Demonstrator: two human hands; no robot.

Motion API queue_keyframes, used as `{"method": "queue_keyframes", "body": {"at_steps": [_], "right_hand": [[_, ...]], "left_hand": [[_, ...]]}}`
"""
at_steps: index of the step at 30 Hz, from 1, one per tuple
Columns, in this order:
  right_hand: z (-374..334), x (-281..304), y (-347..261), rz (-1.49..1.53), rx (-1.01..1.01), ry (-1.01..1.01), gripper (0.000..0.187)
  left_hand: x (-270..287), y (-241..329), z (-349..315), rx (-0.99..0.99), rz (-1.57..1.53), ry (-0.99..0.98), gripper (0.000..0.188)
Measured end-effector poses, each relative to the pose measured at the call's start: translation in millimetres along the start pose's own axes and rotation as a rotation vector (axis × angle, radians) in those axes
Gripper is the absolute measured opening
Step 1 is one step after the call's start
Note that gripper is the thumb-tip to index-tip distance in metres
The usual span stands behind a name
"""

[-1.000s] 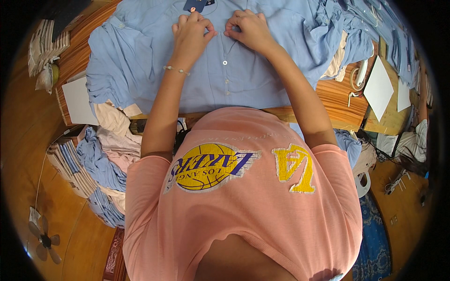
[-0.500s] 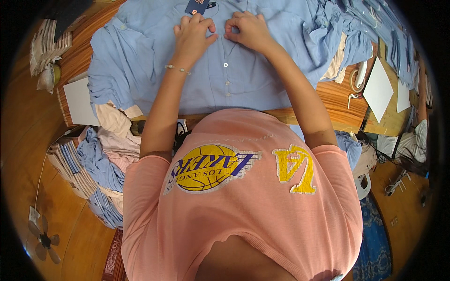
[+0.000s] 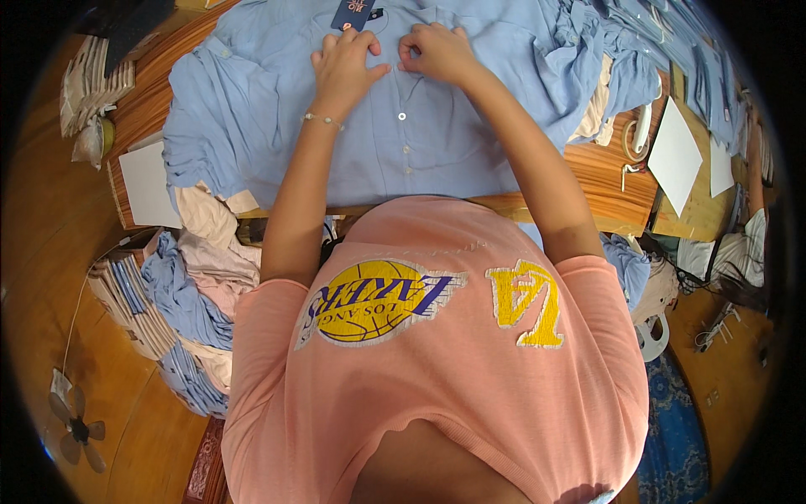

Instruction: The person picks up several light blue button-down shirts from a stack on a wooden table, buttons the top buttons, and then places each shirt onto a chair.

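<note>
A light blue button-up shirt (image 3: pixel 369 151) lies spread front side up across the table, with a row of small white buttons down its middle. My left hand (image 3: pixel 342 67), with a beaded bracelet at the wrist, rests on the upper front of the shirt. Its fingers are bent, and the thumb stands apart from them. Just across the button line, my right hand (image 3: pixel 438 55) has thumb and index fingertip drawn together at the cloth, seemingly pinching the shirt's front edge. A dark blue hang tag (image 3: pixel 357 12) lies by the collar, above my left fingers.
White paper sheets (image 3: pixel 151 183) lie on the wooden table's left, and more paper (image 3: pixel 677 160) at right. A white-handled tool (image 3: pixel 642 130) is near the right edge. Folded garments (image 3: pixel 126 307) are stacked lower left, beside a fan (image 3: pixel 78 428). Blue clothes (image 3: pixel 697 67) fill the far right.
The view has shifted slightly, and more of the hang tag shows. Both hands keep nearly the same pose and place on the shirt.
</note>
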State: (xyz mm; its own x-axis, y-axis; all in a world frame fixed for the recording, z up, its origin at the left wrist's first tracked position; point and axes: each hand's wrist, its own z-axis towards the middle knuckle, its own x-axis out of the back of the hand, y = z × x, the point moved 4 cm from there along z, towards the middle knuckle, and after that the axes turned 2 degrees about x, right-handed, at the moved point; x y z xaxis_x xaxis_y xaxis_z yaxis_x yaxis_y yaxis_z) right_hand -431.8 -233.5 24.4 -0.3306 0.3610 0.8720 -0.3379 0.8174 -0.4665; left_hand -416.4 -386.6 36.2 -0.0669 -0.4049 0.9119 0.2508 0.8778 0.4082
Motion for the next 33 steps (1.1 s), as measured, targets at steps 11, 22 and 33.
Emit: {"method": "queue_keyframes", "body": {"at_steps": [11,22,33], "right_hand": [[17.0,7.7,-8.8,-0.042,-0.206,-0.226,0.019],[-135.7,42.7,-10.3,0.379,0.103,0.421,0.008],[-299.1,-2.9,96.5,0.174,-0.008,0.430,0.012]], "left_hand": [[5.7,10.4,7.9,0.094,0.155,-0.129,0.031],[62.4,-3.1,-100.4,0.031,-0.304,0.213,0.033],[48.1,-51.0,-250.6,0.436,-0.147,0.391,0.051]]}}
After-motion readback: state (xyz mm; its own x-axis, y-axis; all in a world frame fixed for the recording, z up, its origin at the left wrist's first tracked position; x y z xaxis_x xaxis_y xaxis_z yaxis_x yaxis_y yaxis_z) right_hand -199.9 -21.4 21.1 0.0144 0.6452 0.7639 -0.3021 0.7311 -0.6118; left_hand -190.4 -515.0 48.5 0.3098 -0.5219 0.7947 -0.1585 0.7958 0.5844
